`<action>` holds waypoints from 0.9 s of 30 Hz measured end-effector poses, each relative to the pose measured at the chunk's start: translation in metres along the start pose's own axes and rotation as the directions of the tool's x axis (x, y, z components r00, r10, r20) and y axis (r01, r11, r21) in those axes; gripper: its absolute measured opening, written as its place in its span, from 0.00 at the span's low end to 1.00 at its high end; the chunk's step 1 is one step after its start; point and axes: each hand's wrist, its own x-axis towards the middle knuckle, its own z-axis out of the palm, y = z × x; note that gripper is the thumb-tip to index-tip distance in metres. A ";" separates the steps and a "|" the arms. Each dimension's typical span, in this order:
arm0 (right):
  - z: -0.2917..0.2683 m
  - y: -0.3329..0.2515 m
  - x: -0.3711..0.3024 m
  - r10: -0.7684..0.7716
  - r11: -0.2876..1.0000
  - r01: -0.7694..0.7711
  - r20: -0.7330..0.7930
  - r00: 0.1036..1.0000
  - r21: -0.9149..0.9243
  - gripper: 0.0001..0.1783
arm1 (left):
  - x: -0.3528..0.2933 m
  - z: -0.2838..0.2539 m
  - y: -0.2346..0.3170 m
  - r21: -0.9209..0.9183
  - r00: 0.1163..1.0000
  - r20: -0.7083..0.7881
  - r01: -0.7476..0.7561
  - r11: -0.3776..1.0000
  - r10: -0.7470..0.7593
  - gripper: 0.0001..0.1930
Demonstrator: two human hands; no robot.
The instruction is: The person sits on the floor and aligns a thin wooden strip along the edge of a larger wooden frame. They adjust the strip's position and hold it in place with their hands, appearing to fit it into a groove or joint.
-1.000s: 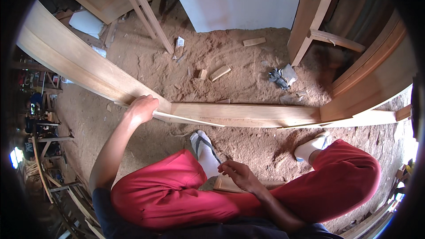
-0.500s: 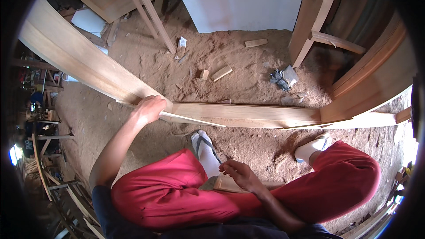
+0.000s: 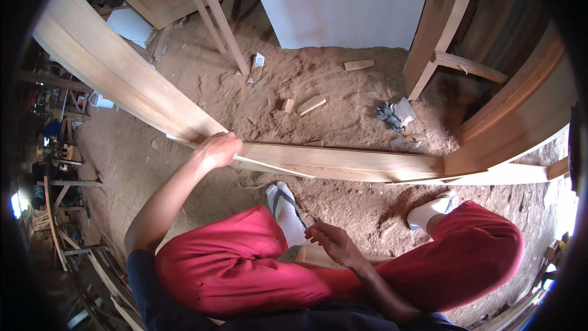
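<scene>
A pale wooden frame point(image 3: 361, 163) lies across in front of me, its long left board point(image 3: 131, 76) rising to the upper left. At their corner my left hand point(image 3: 219, 149) is closed over the edge, holding a thin wooden strip point(image 3: 275, 167) that slants out to the right of the fingers. My right hand point(image 3: 334, 244) hovers above my lap, near my sandalled foot point(image 3: 285, 205). Its fingers are pinched together, and whatever they hold is too small to make out. Behind that hand, partly covered by my legs, lies a piece of wood point(image 3: 315, 257).
Beyond the frame, short wood offcuts point(image 3: 311, 105) and a dark crumpled scrap point(image 3: 389, 115) lie on the sandy floor point(image 3: 343, 92). A large pale panel point(image 3: 343, 3) stands at the back. Upright boards point(image 3: 441, 24) stand at the right, and a lumber pile point(image 3: 67, 208) sits at the left.
The view has shifted slightly, moving the surroundings a little right and down in the picture. Both hands keep nearly the same pose, the left still at the frame's corner.
</scene>
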 end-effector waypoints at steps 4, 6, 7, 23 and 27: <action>0.004 0.005 0.001 0.000 1.000 0.000 0.002 1.000 0.028 0.17 | 0.007 0.025 0.000 -0.076 0.997 -0.055 -0.058 0.995 0.054 0.07; 0.004 0.005 0.003 0.001 0.999 -0.001 0.016 1.000 0.032 0.17 | 0.006 0.033 -0.008 -0.047 0.995 -0.062 -0.077 0.996 0.074 0.07; 0.002 0.005 0.003 0.012 0.999 -0.013 0.015 1.000 0.033 0.16 | 0.005 0.033 -0.008 -0.042 0.987 -0.137 -0.095 0.995 0.088 0.06; -0.001 0.000 -0.001 0.030 0.999 -0.031 0.014 0.999 0.028 0.17 | 0.012 0.028 0.005 -0.024 0.967 -0.193 -0.173 0.985 0.165 0.07; -0.001 0.000 -0.001 0.040 0.998 -0.041 0.017 0.999 0.038 0.17 | 0.008 0.014 0.004 -0.046 0.971 -0.192 -0.152 0.987 0.141 0.04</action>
